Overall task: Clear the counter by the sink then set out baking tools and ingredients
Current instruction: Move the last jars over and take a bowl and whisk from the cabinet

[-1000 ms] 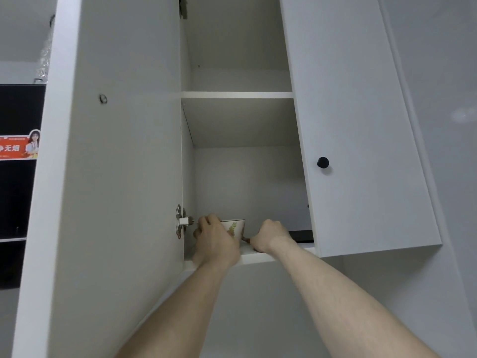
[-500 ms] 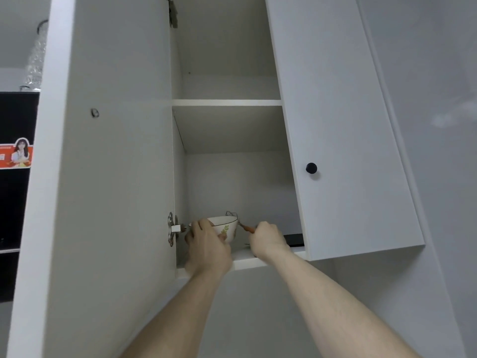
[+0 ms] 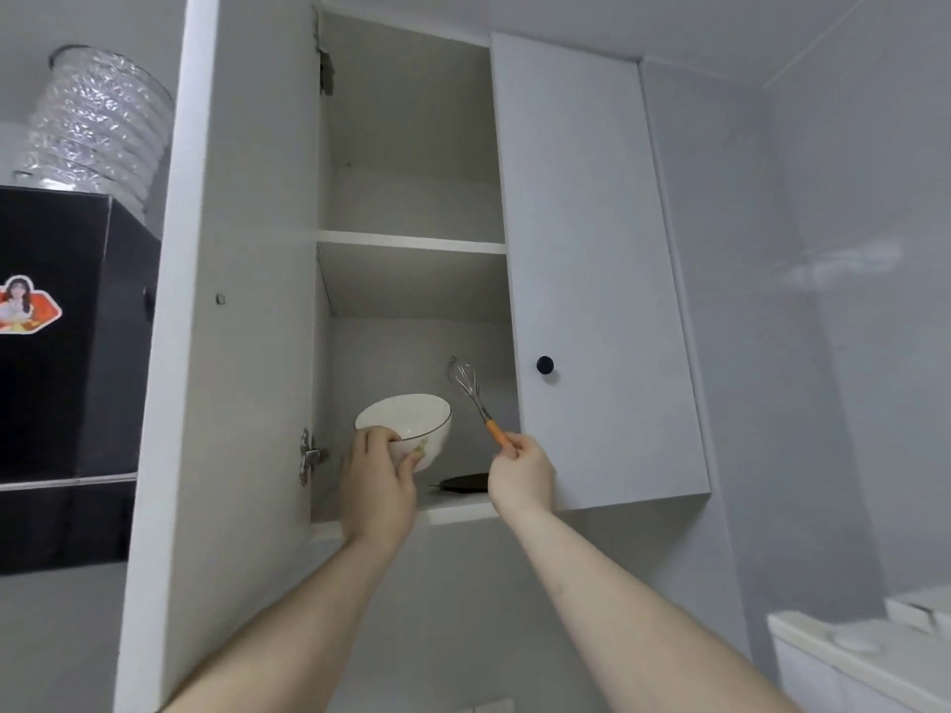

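A white bowl (image 3: 411, 422) with a dark rim line and a small leaf print is tilted above the lower shelf of the open wall cabinet. My left hand (image 3: 378, 481) grips it by the rim, thumb under its side. My right hand (image 3: 522, 476) pinches the orange handle of a small wire whisk (image 3: 468, 391), whose wire head points up and to the left inside the cabinet. Both hands are raised at the cabinet's front edge.
The cabinet's left door (image 3: 226, 352) stands open towards me; the right door (image 3: 597, 280) with a black knob is closed. A flat black thing (image 3: 463, 482) lies on the lower shelf. A black range hood (image 3: 56, 326) with foil duct is at left, a white appliance (image 3: 864, 656) at lower right.
Both hands have lifted off the lower shelf. The bowl has come up and tilted, and the whisk has been drawn out and raised. The view has dropped back and widened.
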